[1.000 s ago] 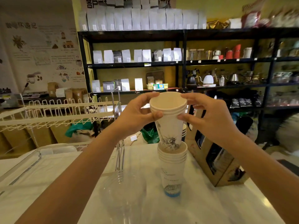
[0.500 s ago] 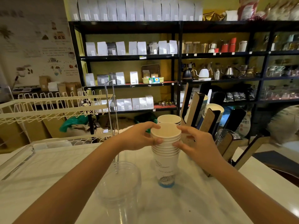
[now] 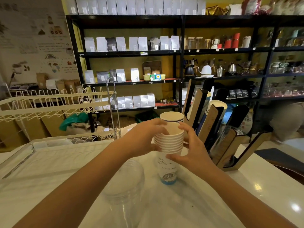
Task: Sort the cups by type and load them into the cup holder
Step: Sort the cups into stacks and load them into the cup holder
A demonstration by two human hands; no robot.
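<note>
A stack of white paper cups (image 3: 168, 170) with blue printed art stands on the white counter in the middle. My left hand (image 3: 144, 139) wraps the stack's rims from the left, and my right hand (image 3: 193, 150) holds it from the right. Behind it stands a second paper cup stack (image 3: 171, 116). A stack of clear plastic cups (image 3: 125, 186) stands at the near left. The wooden cup holder (image 3: 228, 145) leans at the right, with paper and clear cups lying in its slots.
A white wire dish rack (image 3: 54, 102) stands at the left on the counter (image 3: 213, 203). Black shelving (image 3: 181, 53) with coffee bags, kettles and jars fills the wall behind. The counter's right edge runs just past the holder.
The raised cups have been pushed down into the stack, which is now one nested pile. Both hands dropped with them, and my view swung left and down.
</note>
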